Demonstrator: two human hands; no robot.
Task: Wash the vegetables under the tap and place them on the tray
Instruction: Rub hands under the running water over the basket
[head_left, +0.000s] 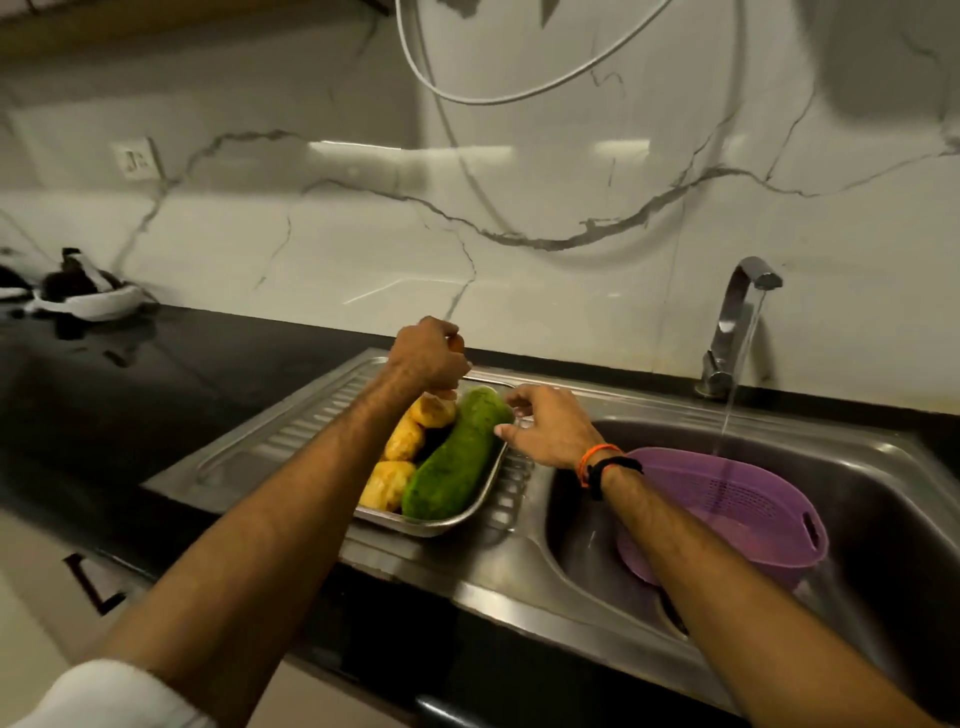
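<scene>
Two hands over tray (447, 525) on drainboard's right edge beside sink basin | potatoes (402, 441), green gourd (454, 462) fill tray | your left hand (428, 358) curls round something orange | your right hand (550, 431) fingers loosely spread, touching gourd tip | tap (737, 322) running onto purple colander (753, 514).

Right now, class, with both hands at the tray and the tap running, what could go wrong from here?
1. The left hand holds something small and orange above the crowded tray; dropped there, it could roll off the potatoes or the green gourd.
2. The tap pours into the purple colander with nobody tending it, so water is wasted and may splash.
3. The right hand at the tray's rim could nudge it toward the sink.
</scene>
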